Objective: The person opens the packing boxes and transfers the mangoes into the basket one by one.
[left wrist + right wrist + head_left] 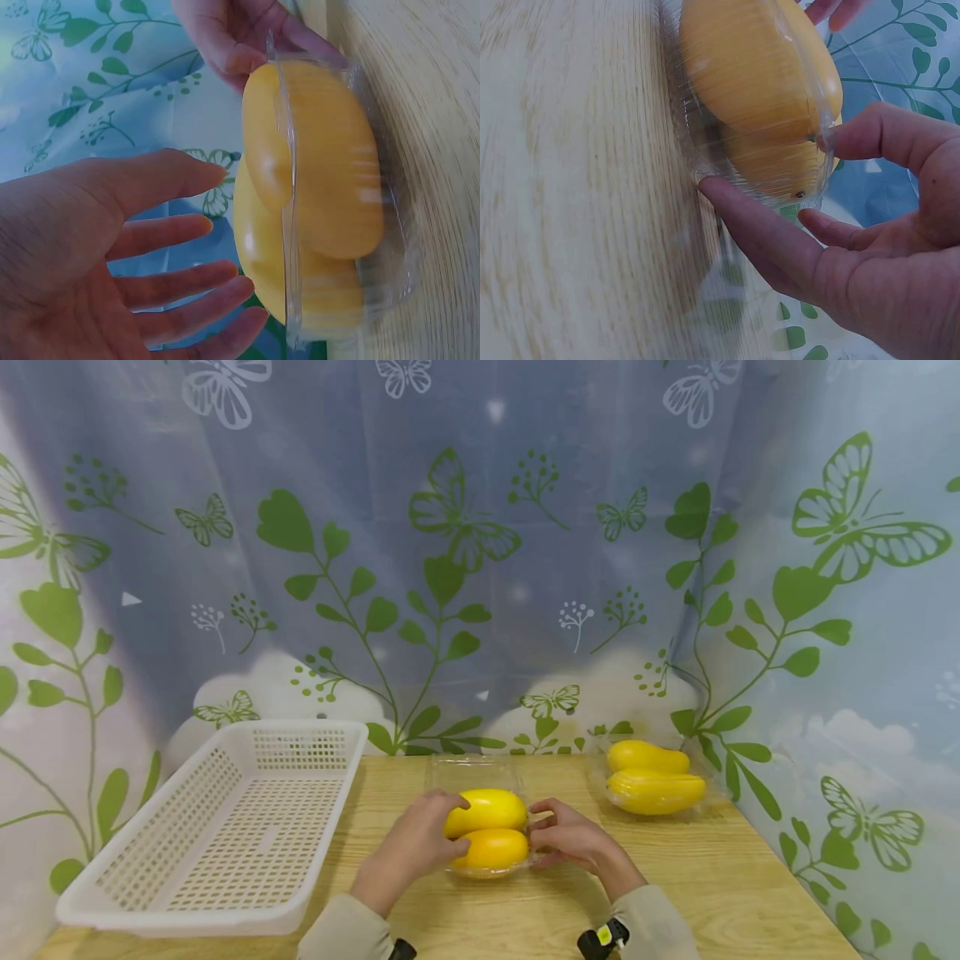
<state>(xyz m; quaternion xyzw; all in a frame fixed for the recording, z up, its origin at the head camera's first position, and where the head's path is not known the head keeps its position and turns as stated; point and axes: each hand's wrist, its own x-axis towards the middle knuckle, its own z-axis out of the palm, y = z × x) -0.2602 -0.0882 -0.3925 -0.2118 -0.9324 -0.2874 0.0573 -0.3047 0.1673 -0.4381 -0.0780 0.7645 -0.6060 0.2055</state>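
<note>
A clear plastic clamshell box (486, 872) stands on the table with its lid (472, 770) raised at the back. Two smooth yellow oval fruits lie in it, a far one (495, 808) and a near one (495, 848). My left hand (416, 842) is at the box's left side; in the left wrist view its fingers are spread and nearly straight, the tips beside the fruits, and contact is hard to tell. On the right, my right hand (573, 842) grips the box's side, thumb at the rim and a finger low on the wall in the right wrist view.
A white perforated plastic basket (300, 860) stands on the left of the wooden table (720, 893). At the back right, another clear box holds two yellow fruits (654, 790). A patterned curtain (540, 635) hangs behind and along the right side.
</note>
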